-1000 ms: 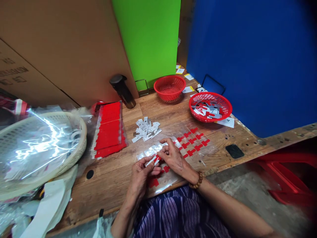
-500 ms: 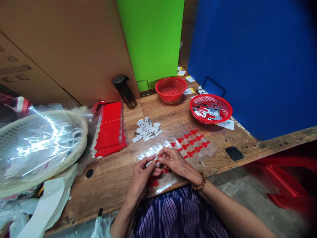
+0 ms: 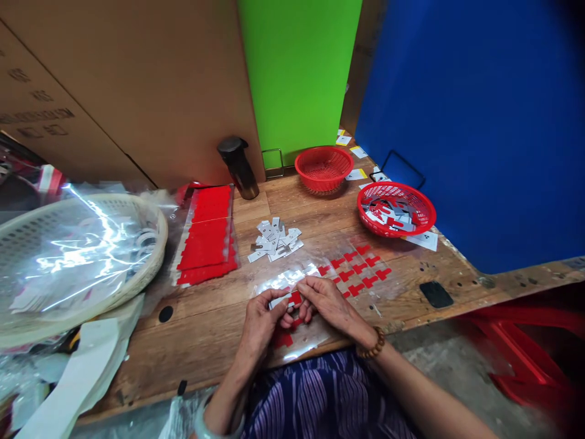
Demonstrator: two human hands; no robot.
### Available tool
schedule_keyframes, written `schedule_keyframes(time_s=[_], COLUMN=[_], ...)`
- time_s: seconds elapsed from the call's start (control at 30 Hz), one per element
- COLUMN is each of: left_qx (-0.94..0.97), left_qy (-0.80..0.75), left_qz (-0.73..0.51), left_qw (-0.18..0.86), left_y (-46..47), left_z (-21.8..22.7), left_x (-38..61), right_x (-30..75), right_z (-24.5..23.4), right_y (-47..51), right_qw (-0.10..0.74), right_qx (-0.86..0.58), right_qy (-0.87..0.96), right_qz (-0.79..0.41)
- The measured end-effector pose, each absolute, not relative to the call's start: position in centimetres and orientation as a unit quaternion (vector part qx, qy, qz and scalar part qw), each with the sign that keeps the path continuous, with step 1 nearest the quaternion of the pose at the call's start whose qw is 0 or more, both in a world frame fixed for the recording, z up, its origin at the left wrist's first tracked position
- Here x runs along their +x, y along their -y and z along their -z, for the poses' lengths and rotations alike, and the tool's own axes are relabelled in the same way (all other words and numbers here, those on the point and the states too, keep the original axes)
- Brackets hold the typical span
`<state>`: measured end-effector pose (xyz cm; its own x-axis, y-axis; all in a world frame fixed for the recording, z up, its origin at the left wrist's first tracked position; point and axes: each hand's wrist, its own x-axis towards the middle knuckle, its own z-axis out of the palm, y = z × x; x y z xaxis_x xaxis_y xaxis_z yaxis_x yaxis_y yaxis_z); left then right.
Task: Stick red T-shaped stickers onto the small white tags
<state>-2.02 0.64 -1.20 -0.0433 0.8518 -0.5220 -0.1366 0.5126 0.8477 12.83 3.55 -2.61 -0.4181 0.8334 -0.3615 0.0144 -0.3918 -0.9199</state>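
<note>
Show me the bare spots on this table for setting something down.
Bare wood shows between the pile of flat pieces and the nearer red basket, and between the left hand and the white basket, around the black spot. It is crowded around the right hand, where the plastic sheet of red shapes lies.

A workshop: worn wooden bench (image 3: 205, 329), heaped flat parts (image 3: 274, 242), parts basket (image 3: 371, 225).

The sticker sheet (image 3: 359, 269) lies before loose pieces (image 3: 275, 239) and a basket (image 3: 419, 206).

The stickers (image 3: 368, 282) are red, the strips (image 3: 275, 238) grey-white.
</note>
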Motion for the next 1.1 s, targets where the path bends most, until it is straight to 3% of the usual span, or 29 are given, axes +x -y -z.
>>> schedule_keyframes(time_s=[0.3, 0.37, 0.5, 0.6, 0.7, 0.8, 0.93, 1.1], left_qx=[0.267, 0.26, 0.273, 0.29, 0.311, 0.327, 0.323, 0.342], left_qy=[-0.585, -0.576, -0.565, -0.568, -0.572, -0.571, -0.569, -0.569], left_qz=[-0.429, -0.456, -0.453, -0.44, -0.433, -0.434, -0.448, -0.444], left_qw=[0.634, 0.626, 0.633, 0.632, 0.623, 0.615, 0.609, 0.602], left_y=[-0.7, -0.8, -0.9, -1.1, -1.3, -1.7, -2.0, -2.2], left_z=[1.2, 1.5, 2.7, 3.6, 4.1, 4.2, 4.3, 4.9], left_x=[-1.6, -1.8, -1.9, -1.7, -1.5, -1.3, -1.3, -1.3], right_x=[15.4, 17.3, 21.2, 21.9, 20.0, 16.7, 13.2, 11.4], right_z=[1.8, 1.4, 0.0, -0.5, 0.1, 1.4, 2.9, 4.1], right_y=[-4.4, -5.3, -7.7, -9.2, -10.0, -10.7, -12.0, -13.2], right_qw=[0.289, 0.363, 0.616, 0.68, 0.636, 0.506, 0.328, 0.275], right_qx=[-0.485, -0.504, -0.466, -0.433, -0.459, -0.504, -0.517, -0.482], right_qy=[0.488, 0.445, 0.253, 0.192, 0.262, 0.442, 0.707, 0.78], right_qz=[-0.665, -0.645, -0.582, -0.559, -0.562, -0.543, -0.354, -0.29])
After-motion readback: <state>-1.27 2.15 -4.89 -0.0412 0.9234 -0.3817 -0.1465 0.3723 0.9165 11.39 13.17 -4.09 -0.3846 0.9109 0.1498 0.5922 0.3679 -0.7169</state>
